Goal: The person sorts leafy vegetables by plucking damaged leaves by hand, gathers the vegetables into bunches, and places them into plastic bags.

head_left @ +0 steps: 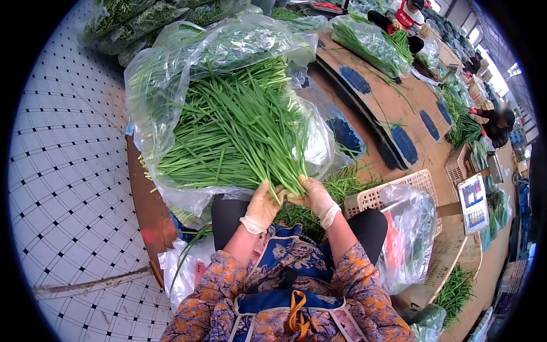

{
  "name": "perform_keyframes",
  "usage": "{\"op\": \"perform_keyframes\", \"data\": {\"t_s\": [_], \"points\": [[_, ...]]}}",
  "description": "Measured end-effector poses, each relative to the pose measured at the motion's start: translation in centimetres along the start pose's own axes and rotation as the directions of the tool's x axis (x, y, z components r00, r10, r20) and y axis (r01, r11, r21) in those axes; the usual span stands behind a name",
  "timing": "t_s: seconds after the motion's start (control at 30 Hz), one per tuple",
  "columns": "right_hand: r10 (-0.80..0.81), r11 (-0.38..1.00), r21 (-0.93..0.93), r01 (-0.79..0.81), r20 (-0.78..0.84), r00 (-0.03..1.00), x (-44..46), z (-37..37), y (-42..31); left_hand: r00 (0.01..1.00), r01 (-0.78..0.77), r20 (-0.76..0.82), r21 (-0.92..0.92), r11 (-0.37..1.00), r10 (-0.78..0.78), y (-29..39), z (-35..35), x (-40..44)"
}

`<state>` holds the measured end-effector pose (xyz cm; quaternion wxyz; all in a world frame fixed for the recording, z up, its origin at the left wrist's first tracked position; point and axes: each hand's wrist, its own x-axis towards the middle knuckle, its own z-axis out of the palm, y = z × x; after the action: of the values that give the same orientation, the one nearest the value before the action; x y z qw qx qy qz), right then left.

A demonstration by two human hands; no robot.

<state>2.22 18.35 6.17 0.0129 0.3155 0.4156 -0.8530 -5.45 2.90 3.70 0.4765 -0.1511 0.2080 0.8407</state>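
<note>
Both my hands wear thin pale gloves and are close together in front of my lap. My left hand (262,208) is closed around the lower ends of a bunch of long green stalks (250,125). Beside it, my right hand (313,198) grips the same bunch a little to the right. The stalks fan out away from me, over more green stalks (199,162) lying in a large open clear plastic bag (154,85). Under and behind my hands, loose greens (302,219) lie between my knees.
At right are a cream plastic crate (419,182), a clear bag (407,239) and a scale display (473,203). Filled bags (373,45) lie ahead on brown boards (393,97). Co-workers sit at upper right (407,20) and far right (498,122). Tiled floor (74,171) spreads left.
</note>
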Motion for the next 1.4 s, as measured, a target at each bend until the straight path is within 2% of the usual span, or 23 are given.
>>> {"op": "perform_keyframes", "data": {"t_s": [0.07,0.13,0.17,0.27,0.33,0.4,0.47,0.57,0.7,0.73,0.8,0.83,0.87,0.93,1.0,1.03,1.1,1.13,1.17,1.27,1.33,1.37,1.4], "points": [[0.050,0.998,0.038,-0.051,0.017,0.999,-0.5,1.0,-0.3,0.996,0.046,0.073,0.065,0.997,-0.051,-0.2,-0.1,0.6],[0.040,0.932,-0.354,-0.081,-0.122,0.992,-1.0,2.0,-1.1,0.984,-0.006,-0.169,0.303,0.953,0.060,0.2,0.4,1.2],[-0.037,0.877,-0.480,-0.001,-0.069,0.997,-1.0,1.9,-1.0,0.980,-0.013,-0.182,0.348,0.937,0.081,0.5,1.0,1.5],[-0.170,0.888,-0.432,0.159,0.013,0.985,-0.6,2.1,-1.6,0.990,-0.084,-0.078,0.351,0.933,0.118,1.6,2.6,1.3],[-0.190,0.923,-0.335,0.191,0.035,0.981,-1.0,2.5,-2.1,0.958,-0.251,-0.057,0.310,0.917,0.282,1.8,3.9,1.1],[-0.177,0.982,-0.081,0.171,-0.070,0.982,-0.5,2.2,-1.6,0.907,-0.370,-0.077,0.331,0.868,0.415,2.4,3.7,1.8],[-0.149,0.986,-0.088,0.139,-0.125,0.981,0.9,0.0,-0.5,0.853,-0.350,-0.200,0.467,0.812,0.483,3.6,2.7,2.6],[-0.157,0.948,-0.304,0.089,-0.207,0.966,0.8,-1.4,-0.9,0.814,-0.336,-0.203,0.600,0.726,0.544,4.8,1.1,3.5],[-0.121,0.956,-0.287,0.059,-0.203,0.972,1.0,-1.8,-1.6,0.865,-0.289,-0.120,0.675,0.679,0.487,5.2,0.8,3.0],[-0.069,0.984,-0.173,0.040,-0.165,0.984,0.9,-1.8,-1.7,0.866,-0.291,-0.114,0.676,0.677,0.487,4.6,0.9,2.8],[0.026,0.998,0.060,-0.022,-0.068,0.997,1.1,-1.7,-1.4,0.536,-0.486,0.009,0.821,0.300,0.844,2.4,2.2,1.0],[0.007,0.997,0.083,-0.003,-0.042,0.999,1.5,-1.7,-0.8,0.439,-0.443,0.318,0.890,-0.106,0.840,1.6,2.1,-0.2],[0.010,0.996,0.086,-0.006,-0.040,0.999,1.3,-1.5,-0.7,0.422,-0.318,0.625,0.780,-0.539,0.656,1.5,4.3,-2.3],[0.006,0.988,-0.154,-0.007,-0.008,1.000,0.9,-1.1,-0.8,0.698,-0.448,0.646,0.730,-0.516,0.308,0.7,3.4,-1.1],[0.010,0.985,-0.172,-0.018,-0.047,0.999,0.6,-0.7,-1.2,0.782,-0.406,0.556,0.798,-0.446,0.283,0.8,2.2,2.1],[-0.067,0.996,-0.064,0.069,0.035,0.997,-0.4,-0.3,-2.3,0.865,-0.309,0.362,0.930,-0.201,0.347,1.3,0.0,5.2],[-0.224,0.968,0.139,0.208,0.113,0.968,-3.7,1.2,-5.4,0.904,-0.246,0.259,0.966,-0.082,0.340,3.0,-0.6,7.0],[-0.297,0.943,0.163,0.291,0.013,0.955,-4.8,1.8,-6.5,0.948,-0.156,0.145,0.988,0.015,0.283,3.6,0.0,7.2],[-0.351,0.928,0.176,0.329,0.110,0.930,-5.6,1.5,-7.5,0.964,-0.135,0.086,0.974,0.183,0.252,3.6,1.3,6.3],[-0.422,0.903,0.181,0.391,0.196,0.885,-7.5,1.7,-8.8,0.950,-0.170,0.120,0.973,0.155,0.289,3.1,0.6,6.4],[-0.276,0.961,0.050,0.273,0.285,0.918,-7.9,2.0,-8.3,0.984,-0.111,0.079,0.972,0.208,0.159,2.2,4.5,2.9],[-0.256,0.965,0.045,0.258,0.360,0.897,-6.7,1.4,-6.8,0.945,-0.246,0.320,0.834,0.494,-0.070,0.8,6.0,1.0],[-0.159,0.987,0.045,0.153,0.316,0.935,-5.7,1.2,-5.0,0.790,-0.251,0.579,0.606,0.755,-0.202,-0.5,6.3,-0.3]]}}
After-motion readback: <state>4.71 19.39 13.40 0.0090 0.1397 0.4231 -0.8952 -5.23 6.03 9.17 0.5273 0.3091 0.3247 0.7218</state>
